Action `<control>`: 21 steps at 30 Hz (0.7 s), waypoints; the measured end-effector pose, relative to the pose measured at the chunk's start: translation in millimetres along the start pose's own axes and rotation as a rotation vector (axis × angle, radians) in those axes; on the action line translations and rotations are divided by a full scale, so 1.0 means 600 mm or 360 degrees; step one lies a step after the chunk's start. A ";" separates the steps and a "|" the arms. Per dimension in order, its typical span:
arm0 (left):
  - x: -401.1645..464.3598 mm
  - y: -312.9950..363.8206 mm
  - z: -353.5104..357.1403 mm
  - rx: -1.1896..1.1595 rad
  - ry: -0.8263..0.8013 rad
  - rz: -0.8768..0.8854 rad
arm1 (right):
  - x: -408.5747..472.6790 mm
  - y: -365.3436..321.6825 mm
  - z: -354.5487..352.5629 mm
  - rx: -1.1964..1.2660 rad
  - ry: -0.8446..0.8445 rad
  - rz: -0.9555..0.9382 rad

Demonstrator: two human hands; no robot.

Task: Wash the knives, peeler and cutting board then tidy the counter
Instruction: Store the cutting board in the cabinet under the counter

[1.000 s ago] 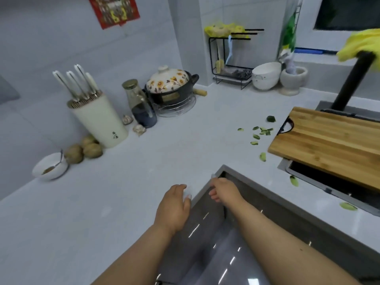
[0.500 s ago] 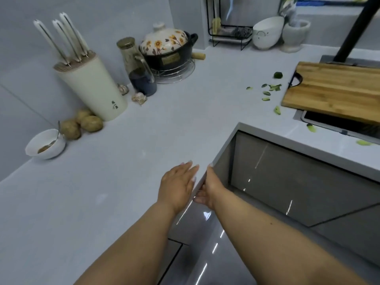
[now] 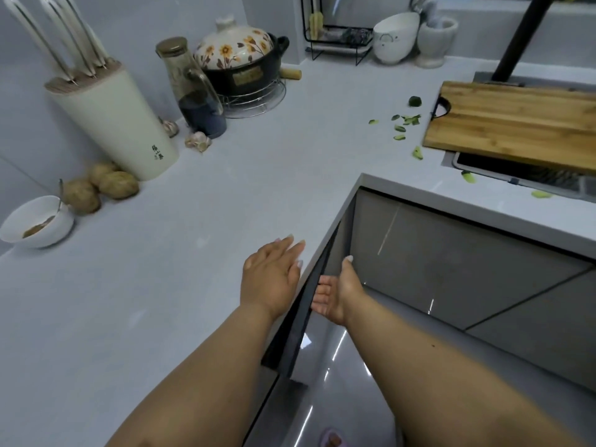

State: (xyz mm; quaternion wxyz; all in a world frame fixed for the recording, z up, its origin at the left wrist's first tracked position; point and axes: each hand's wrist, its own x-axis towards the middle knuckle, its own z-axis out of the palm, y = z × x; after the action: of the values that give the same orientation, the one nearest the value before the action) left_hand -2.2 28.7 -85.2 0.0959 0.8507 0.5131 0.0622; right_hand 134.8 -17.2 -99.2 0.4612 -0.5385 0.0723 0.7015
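Cutting board (image 3: 516,130): wooden, upper right of the frame, lying across the sink (image 3: 516,179) with its handle hole toward the counter.
Knives (image 3: 58,37): white handles standing in the cream knife block (image 3: 116,124), upper left.
Peeler: cannot tell where.
Counter (image 3: 161,253): pale grey; green scraps (image 3: 404,124) scattered just left of the board.
Left hand (image 3: 272,275): lower centre, palm down, fingers spread flat on the counter edge, holding nothing.
Right hand (image 3: 335,293): just beside it, below the counter edge, fingers curled around the top edge of the dark cabinet door (image 3: 296,317), which stands ajar.
Upper centre: flowered clay pot (image 3: 238,62) on a wire stand, glass bottle (image 3: 193,88) in front, 2 garlic bulbs (image 3: 198,141) near it.
Left edge: 3 potatoes (image 3: 100,188), white bowl (image 3: 35,224) with a spoon.
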 end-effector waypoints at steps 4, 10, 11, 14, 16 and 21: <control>-0.001 -0.004 0.001 0.0012 -0.0018 0.0002 | -0.010 -0.006 -0.057 -0.0298 0.0143 -0.0163; -0.002 0.007 -0.001 0.0045 -0.0048 -0.0003 | -0.022 -0.034 -0.152 -0.1159 0.0682 -0.0691; 0.001 0.010 -0.002 0.0054 -0.0046 0.0002 | -0.027 -0.041 -0.164 -0.1247 0.0768 -0.0751; 0.014 0.027 -0.007 0.0032 0.0011 0.0070 | -0.040 -0.067 -0.200 -0.1422 0.0980 -0.0892; 0.026 0.046 -0.005 0.0049 -0.0001 0.0141 | -0.043 -0.084 -0.221 -0.1607 0.1119 -0.1007; 0.055 0.100 0.008 0.0126 -0.0194 0.0183 | -0.059 -0.128 -0.236 -0.1882 0.1463 -0.1007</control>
State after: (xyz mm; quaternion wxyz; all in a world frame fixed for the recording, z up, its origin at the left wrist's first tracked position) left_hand 65.7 30.3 -76.1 0.0895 0.8841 0.4587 -0.0048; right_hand 288.0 -78.5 -97.8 0.2011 -0.9222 -0.2837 0.1689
